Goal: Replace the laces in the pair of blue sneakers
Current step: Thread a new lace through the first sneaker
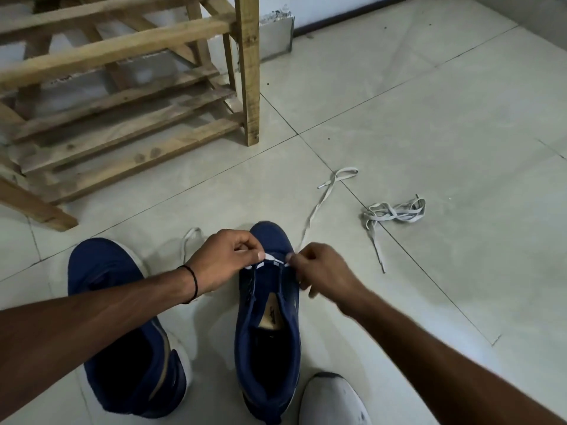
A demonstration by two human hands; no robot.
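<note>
1. While both hands work at its front eyelets, the right-hand blue sneaker stands upright on the tiled floor, toe pointing away from the person, its opening and tan insole label in view.
2. The left hand is closed in a pinch on the white lace at the shoe's left eyelet row; a thin black band circles that wrist.
3. The right hand is likewise closed, thumb and forefinger pinching the same lace at the right eyelet row.
4. Between the two hands, the lace crosses the lowest eyelets as a short white bar; the eyelets nearer the ankle look empty.
5. From the right hand, one free end of the lace runs away across the floor and curls into a loop; another length shows as a pale loop just beyond the left hand.
6. The other blue sneaker lies to the left, partly hidden by the left forearm, with no lace visible on it.
7. A bundled grey lace lies on the floor well to the right, apart from both shoes.
8. A white shoe toe pokes in at the bottom edge, just beside the heel of the sneaker being laced.
9. A wooden rack of bare slats stands on the floor at upper left.
</note>
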